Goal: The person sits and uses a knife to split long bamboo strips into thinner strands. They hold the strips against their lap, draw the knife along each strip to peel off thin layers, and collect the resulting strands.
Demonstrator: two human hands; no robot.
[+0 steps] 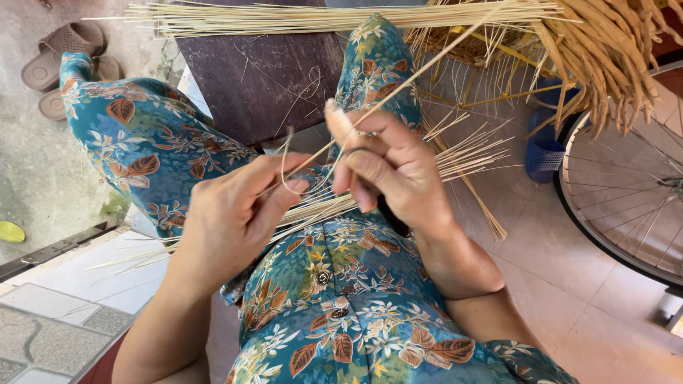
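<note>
A: Where's the strip?

B: Thin pale bamboo strip [398, 89] runs from frame centre out toward 1 o'clock, over the lap. Its near end sits between both hands, with a fine curl of shaving hanging off it at centre.

A: Hands?

B: Left hand [231, 213] at 8 o'clock of centre, thumb and fingers pinched together on the strip's near end. Right hand [391, 167] just at 3 o'clock of the left, fingers curled tight around a dark handle [388, 206], thumb up along the strip. Blade is hidden, can't tell its shape.

A: Under them?

B: Loose bundle of strips [462, 153] lies across the lap, fanning toward 2 o'clock. Lap is covered in teal floral cloth [341, 299].

A: Further out?

B: Dark board [256, 71] at 12 o'clock, a long sheaf of splints [320, 18] lying across its top edge. Heap of coarser dried strips [612, 50] at 1–2 o'clock. Bicycle wheel [626, 192] at 3 o'clock, blue basket [544, 153] just beside it. Sandals [60, 60] at 10 o'clock on concrete.
</note>
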